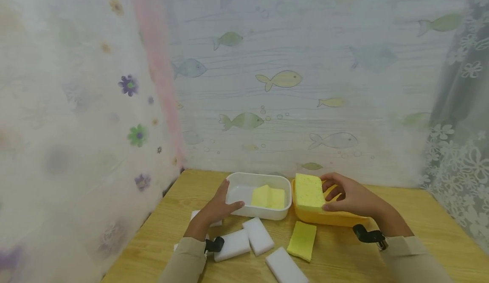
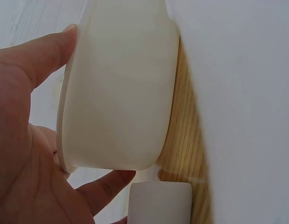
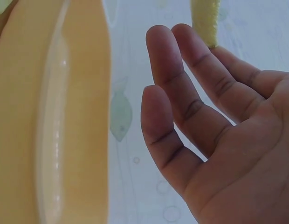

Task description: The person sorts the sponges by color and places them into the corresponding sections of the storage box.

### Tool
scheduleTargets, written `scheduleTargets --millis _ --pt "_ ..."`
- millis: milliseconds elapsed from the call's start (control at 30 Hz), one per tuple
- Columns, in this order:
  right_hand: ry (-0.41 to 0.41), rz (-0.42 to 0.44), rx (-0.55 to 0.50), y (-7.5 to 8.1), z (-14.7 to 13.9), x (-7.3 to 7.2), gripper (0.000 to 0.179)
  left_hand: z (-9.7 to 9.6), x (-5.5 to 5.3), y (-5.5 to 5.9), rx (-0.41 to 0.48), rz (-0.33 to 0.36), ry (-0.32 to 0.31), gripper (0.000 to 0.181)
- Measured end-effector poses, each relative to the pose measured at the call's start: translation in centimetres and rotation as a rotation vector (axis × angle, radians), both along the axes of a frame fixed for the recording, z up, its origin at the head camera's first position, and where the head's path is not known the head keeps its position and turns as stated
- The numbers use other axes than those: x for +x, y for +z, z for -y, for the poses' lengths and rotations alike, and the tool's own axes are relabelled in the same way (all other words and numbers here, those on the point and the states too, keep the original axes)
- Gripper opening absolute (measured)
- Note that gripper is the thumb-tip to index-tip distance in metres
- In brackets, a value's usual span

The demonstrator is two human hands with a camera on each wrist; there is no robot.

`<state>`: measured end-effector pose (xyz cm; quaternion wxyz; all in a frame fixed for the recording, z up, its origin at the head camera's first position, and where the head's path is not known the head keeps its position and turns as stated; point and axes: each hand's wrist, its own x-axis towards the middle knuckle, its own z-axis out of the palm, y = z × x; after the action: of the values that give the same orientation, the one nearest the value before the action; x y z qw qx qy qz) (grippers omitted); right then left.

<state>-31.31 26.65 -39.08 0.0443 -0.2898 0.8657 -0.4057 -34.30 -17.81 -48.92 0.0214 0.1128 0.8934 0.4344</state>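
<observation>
A white rectangular container (image 1: pixel 237 215) stands at the back of the table. My left hand (image 1: pixel 215 208) holds its left end, with the thumb at the rim in the left wrist view. Inside it lie yellow sponges (image 1: pixel 261 196). To its right is an orange container (image 1: pixel 332 219). Over that container's left end, my right hand (image 1: pixel 347 196) pinches a yellow sponge (image 1: pixel 308 191) by its right edge. Only a strip of this sponge shows in the right wrist view, where several fingers are spread away from it.
Another yellow sponge (image 1: pixel 302 240) lies in front of the containers. Several white sponge blocks (image 1: pixel 231 245) are scattered over the wooden table (image 1: pixel 153 253), some partly hidden by the left arm. Patterned curtains (image 1: pixel 237 83) hang behind and beside the table.
</observation>
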Motion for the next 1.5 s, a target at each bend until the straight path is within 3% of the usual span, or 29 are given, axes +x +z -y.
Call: scheduleTargets --millis 467,767,1500 --pt "-0.029 -0.036 0.066 0.9 2.1 -1.6 0.082 0.0 0.2 0.1 0.000 -0.011 -0.006 0.113" --pt "-0.025 -0.017 0.054 0.1 3.4 -2.9 0.082 0.0 0.0 -0.1 0.001 -0.012 -0.011 0.113" --pt "-0.039 0.022 0.068 -0.3 6.9 -4.4 0.085 0.1 0.0 0.1 -0.014 -0.013 -0.014 0.113"
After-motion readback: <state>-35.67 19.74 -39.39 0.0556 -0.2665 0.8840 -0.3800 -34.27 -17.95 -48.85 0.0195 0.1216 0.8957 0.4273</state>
